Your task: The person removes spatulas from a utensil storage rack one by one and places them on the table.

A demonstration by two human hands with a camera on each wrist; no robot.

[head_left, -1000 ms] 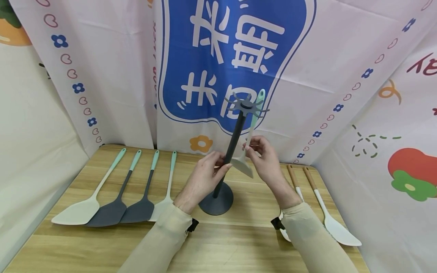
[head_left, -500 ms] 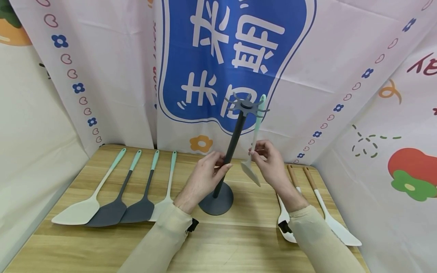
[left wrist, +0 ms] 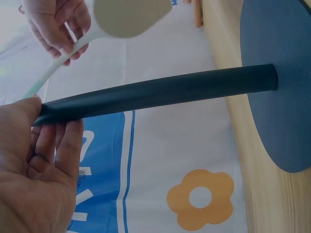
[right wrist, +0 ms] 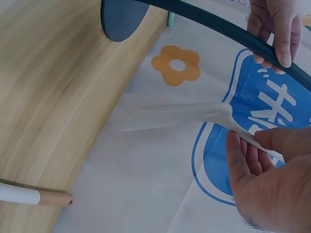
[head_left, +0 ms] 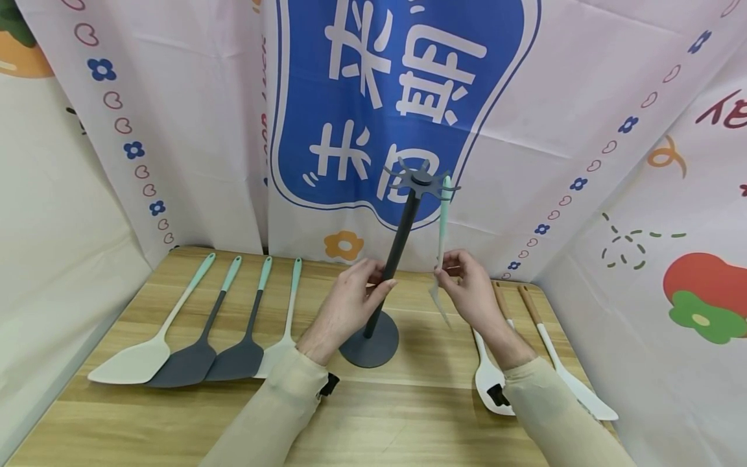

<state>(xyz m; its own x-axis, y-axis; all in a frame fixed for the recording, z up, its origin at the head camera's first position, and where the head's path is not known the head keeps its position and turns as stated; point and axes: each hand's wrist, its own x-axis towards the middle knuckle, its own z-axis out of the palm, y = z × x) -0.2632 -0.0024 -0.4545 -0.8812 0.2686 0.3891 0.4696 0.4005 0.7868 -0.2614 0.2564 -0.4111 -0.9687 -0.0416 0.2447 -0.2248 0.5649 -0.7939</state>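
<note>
My left hand grips the pole of a dark grey utensil stand, which rises from a round base and ends in a ring of hooks. In my right hand, fingers and thumb pinch the pale shaft of a spatula with a mint handle. The spatula is upright, handle end up by the right-hand hooks; I cannot tell whether it touches one. Its cream blade points down, seen broad in the left wrist view and nearly edge-on in the right wrist view. The left wrist view also shows fingers curled round the pole.
Several mint-handled turners, cream and grey, lie fanned on the left of the wooden table, including a cream turner. At right lie a wooden-handled white turner and a white utensil partly under the right forearm. A printed cloth hangs behind.
My right hand has moved right and down with the spatula, away from the pole. Its blade has turned edge-on to the head view. The left hand and stand have stayed put.
</note>
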